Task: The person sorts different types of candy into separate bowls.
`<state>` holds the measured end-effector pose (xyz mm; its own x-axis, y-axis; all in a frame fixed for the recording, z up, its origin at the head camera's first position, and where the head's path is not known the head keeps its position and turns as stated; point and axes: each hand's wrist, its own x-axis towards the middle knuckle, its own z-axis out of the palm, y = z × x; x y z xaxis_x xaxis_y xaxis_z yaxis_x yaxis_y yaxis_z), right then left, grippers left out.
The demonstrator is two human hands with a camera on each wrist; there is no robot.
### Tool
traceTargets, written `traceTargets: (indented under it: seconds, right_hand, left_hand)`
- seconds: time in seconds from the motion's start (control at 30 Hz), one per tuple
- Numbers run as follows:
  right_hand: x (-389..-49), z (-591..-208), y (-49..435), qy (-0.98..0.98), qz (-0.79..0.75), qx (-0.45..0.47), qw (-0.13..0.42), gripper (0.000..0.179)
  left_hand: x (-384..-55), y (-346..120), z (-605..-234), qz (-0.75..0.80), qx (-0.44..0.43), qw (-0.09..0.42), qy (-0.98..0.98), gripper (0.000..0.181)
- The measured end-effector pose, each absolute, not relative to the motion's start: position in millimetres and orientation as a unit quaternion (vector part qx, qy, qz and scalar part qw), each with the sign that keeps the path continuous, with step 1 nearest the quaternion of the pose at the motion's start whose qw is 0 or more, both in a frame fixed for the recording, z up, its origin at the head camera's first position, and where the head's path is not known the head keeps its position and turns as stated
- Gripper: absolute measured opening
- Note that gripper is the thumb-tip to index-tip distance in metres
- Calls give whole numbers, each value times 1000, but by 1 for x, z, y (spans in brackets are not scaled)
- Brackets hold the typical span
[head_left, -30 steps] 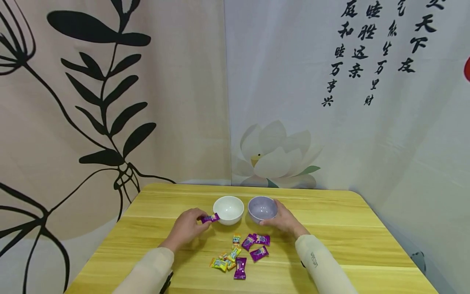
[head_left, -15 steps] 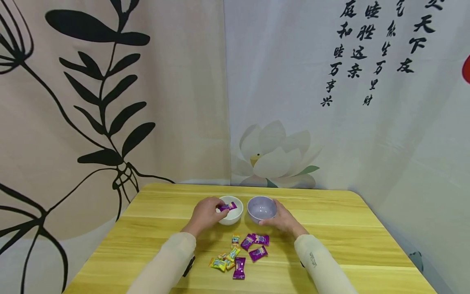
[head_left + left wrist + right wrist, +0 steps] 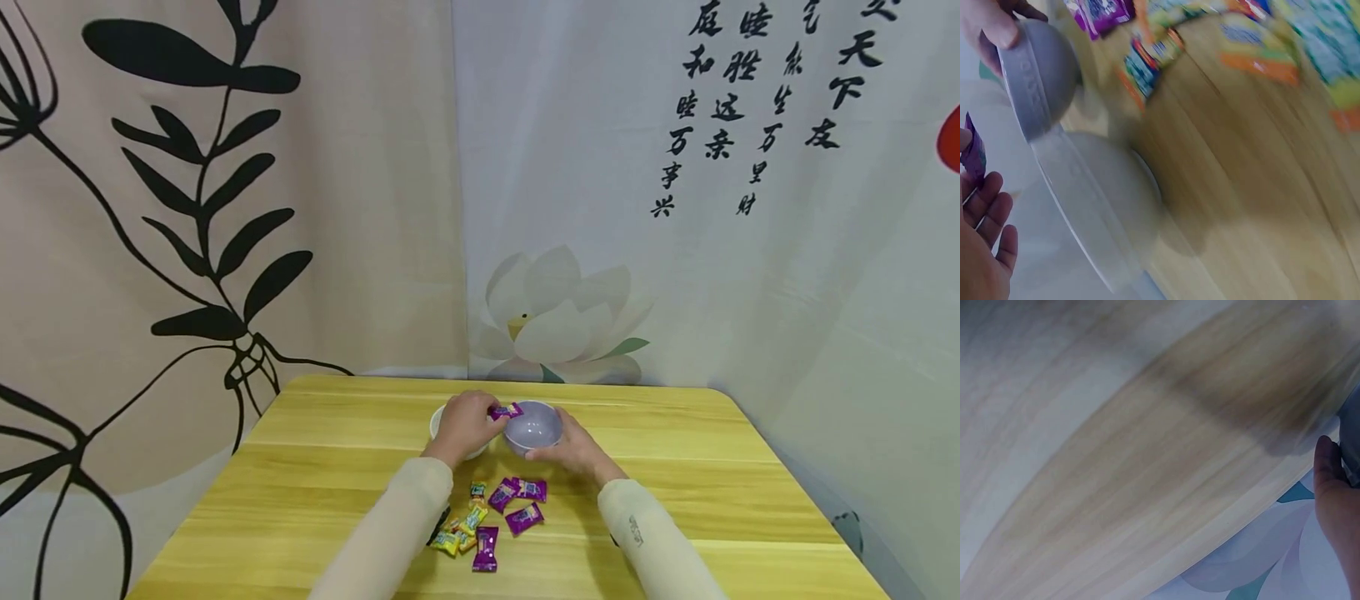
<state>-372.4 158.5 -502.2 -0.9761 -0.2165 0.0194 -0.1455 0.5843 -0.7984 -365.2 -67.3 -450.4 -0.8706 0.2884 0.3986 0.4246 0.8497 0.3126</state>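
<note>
My left hand point(image 3: 467, 425) pinches a purple-wrapped candy point(image 3: 507, 411) at the left rim of the light purple bowl point(image 3: 534, 429). In the left wrist view the same candy point(image 3: 974, 155) sticks out from the thumb and fingers, above the bowls. My right hand point(image 3: 576, 450) holds the purple bowl from its right side, thumb at the near side and fingers round the far side. The white bowl point(image 3: 436, 422) stands just left of it, mostly hidden behind my left hand in the head view; the left wrist view shows its side point(image 3: 1100, 200).
Several purple-wrapped candies point(image 3: 524, 518) lie on the wooden table point(image 3: 660, 500) in front of the bowls. Beside them is a cluster of yellow-wrapped candies point(image 3: 472, 521), partly covered by my left sleeve point(image 3: 390, 525). A printed curtain point(image 3: 390, 208) hangs behind the table.
My left hand has carried the purple candy rightward, from left of the white bowl, across it, to the purple bowl's rim. My right hand keeps its hold on the purple bowl.
</note>
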Motion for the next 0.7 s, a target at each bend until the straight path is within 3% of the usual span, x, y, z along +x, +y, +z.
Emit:
traceTargets:
  seconds: [0.33,0.7]
  right_hand:
    - [-371,-501,157,899,-421,-113,40,116]
    - [-370,-501,159,901,-420,-100,40,117]
  left_hand:
    - [-363,-46,-451,-179,-192,104,-959,47]
    - [-358,-56,-448,-181,-197,137,-954,44]
